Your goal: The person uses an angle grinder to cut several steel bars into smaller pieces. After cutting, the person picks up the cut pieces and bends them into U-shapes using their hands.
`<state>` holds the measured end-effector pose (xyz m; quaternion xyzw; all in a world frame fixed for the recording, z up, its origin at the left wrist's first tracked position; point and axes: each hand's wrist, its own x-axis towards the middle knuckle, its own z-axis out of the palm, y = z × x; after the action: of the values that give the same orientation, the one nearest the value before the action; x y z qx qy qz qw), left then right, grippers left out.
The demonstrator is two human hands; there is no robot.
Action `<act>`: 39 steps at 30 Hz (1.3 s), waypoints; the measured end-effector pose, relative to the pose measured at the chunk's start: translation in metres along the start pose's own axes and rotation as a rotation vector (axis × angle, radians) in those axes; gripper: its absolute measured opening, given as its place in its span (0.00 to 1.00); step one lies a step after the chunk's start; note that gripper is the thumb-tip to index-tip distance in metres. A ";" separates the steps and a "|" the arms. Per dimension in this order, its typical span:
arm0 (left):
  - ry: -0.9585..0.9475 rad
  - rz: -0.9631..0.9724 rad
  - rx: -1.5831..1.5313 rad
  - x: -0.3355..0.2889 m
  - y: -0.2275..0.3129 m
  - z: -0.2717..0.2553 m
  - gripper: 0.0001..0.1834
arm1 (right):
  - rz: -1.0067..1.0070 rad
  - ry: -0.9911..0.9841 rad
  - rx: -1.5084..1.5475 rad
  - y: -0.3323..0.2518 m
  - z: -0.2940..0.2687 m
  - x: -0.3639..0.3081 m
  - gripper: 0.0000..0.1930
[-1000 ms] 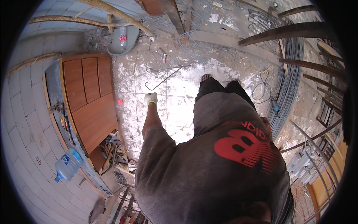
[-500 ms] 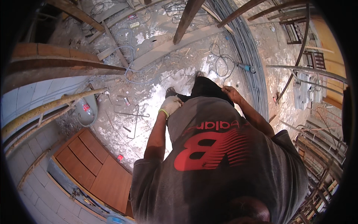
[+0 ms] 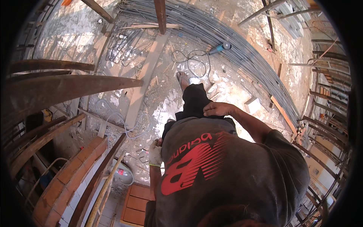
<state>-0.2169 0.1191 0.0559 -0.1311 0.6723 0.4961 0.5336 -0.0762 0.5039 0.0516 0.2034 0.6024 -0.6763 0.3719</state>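
Note:
My bare right hand is closed on a fold of my black trousers at the front of the thigh. At my left side hangs my left hand, in a pale work glove with a green-yellow cuff and bare fingertips. Its fingers look curled beside the hem of my dark shirt; whatever is in them is hidden. One sandalled foot is planted ahead on the rubble-strewn floor. Beyond it lies a blue corded power tool, like an angle grinder, against a long bundle of steel bars.
The tool's dark cord loops over the floor. Wooden props and a long plank stand and lie ahead and left. A brick-topped wall, a squat toilet pan and a brown panelled door are at lower left. A pale block lies right.
My view and body have turned to the right, so the steel bars and power tool now lie ahead. One foot has stepped forward. My left hand has drawn back along my side.

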 end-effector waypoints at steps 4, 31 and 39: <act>-0.055 -0.065 0.114 0.006 0.072 0.029 0.17 | -0.053 -0.079 -0.022 -0.016 -0.063 0.034 0.11; 0.657 0.466 1.279 0.905 0.168 -0.056 0.18 | 0.079 0.999 0.270 0.356 -0.438 0.411 0.20; 0.701 0.648 1.354 0.822 0.202 -0.011 0.18 | -0.108 1.484 0.790 0.443 -0.497 0.406 0.49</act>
<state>-0.6912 0.4960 -0.5349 0.2720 0.9574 0.0434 0.0871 -0.0903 0.8803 -0.6310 0.6814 0.4187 -0.5449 -0.2520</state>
